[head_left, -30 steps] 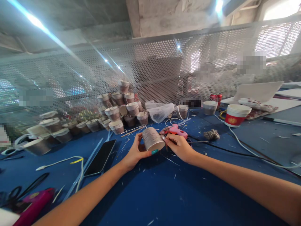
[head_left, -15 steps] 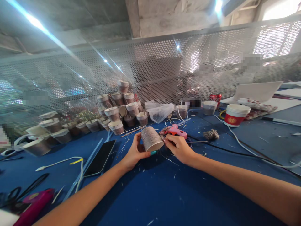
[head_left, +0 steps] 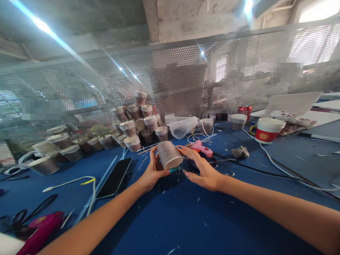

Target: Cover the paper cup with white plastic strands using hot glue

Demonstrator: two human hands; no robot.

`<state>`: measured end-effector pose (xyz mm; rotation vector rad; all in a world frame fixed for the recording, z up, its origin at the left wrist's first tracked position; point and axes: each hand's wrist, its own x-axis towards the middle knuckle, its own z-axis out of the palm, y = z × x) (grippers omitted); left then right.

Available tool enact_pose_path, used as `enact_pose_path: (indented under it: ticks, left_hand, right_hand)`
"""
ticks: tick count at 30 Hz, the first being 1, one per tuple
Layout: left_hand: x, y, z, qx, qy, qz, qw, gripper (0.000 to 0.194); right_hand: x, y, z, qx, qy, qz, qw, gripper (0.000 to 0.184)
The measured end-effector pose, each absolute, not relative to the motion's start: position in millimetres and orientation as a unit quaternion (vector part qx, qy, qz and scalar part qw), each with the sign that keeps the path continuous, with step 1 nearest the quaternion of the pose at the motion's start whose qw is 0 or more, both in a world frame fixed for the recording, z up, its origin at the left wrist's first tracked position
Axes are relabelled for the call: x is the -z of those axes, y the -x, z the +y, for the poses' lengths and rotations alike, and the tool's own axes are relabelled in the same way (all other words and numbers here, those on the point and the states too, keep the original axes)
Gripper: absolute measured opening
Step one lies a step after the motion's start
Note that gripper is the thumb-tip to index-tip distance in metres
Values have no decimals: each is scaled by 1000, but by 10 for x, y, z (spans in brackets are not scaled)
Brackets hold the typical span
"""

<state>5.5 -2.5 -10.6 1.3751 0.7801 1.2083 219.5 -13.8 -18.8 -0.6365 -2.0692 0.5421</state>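
Grey cup in curled left fingers

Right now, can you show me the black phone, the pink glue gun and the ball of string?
Black phone [head_left: 114,178]: head view, middle of its screen.
Pink glue gun [head_left: 206,151]: head view, its body.
Ball of string [head_left: 239,152]: head view, middle of the bundle.

Before you on the flat blue table, a rectangular black phone lies left of a pistol-shaped pink plastic glue gun; tapered greyish cups stand stacked behind the phone
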Motion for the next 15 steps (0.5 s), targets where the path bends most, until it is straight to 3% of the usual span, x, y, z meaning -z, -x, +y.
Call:
enact_pose_path:
  ticks: [3, 9, 15]
  left_hand:
    - [93, -55, -36, -496, -595, 332, 538, 110]
    - [94, -37, -39, -479, -615, 343, 524, 108]
    - [6, -59, -98, -471, -555, 351, 589, 103]
  right_hand:
    - [200, -2174, -140, -243, 238, -835, 433, 73]
    - [220, -2150, -128, -243, 246, -838, 423, 76]
    - [205, -2147, -151, -236, 262, -846, 399, 76]
